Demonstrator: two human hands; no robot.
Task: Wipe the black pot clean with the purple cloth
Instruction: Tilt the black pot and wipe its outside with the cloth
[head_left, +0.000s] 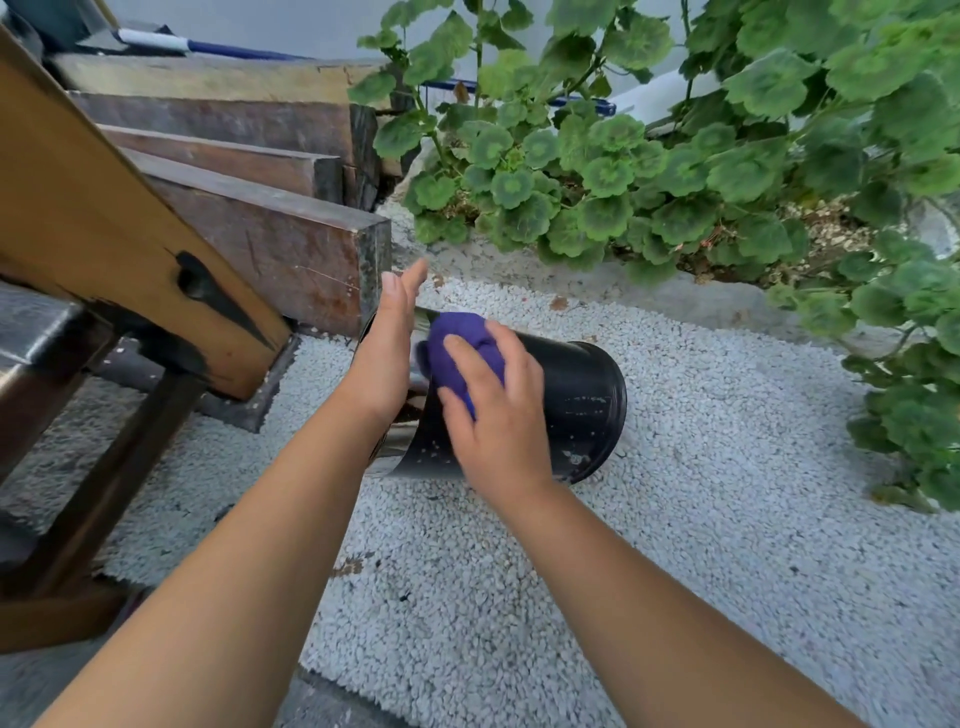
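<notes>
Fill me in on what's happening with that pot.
A person is wiping a black pot that lies on its side on white gravel. The right hand presses a bunched purple cloth against the pot's side, while the left hand, fingers straight, steadies the other end. Pale specks of dirt still show near the rim, so the cleaning isn't finished.

Single head cam, wide-angle, pitched forward and down over both forearms; close on the gravel (675, 519), timber beams (270, 244) upper left, plants (675, 171) upper right.
</notes>
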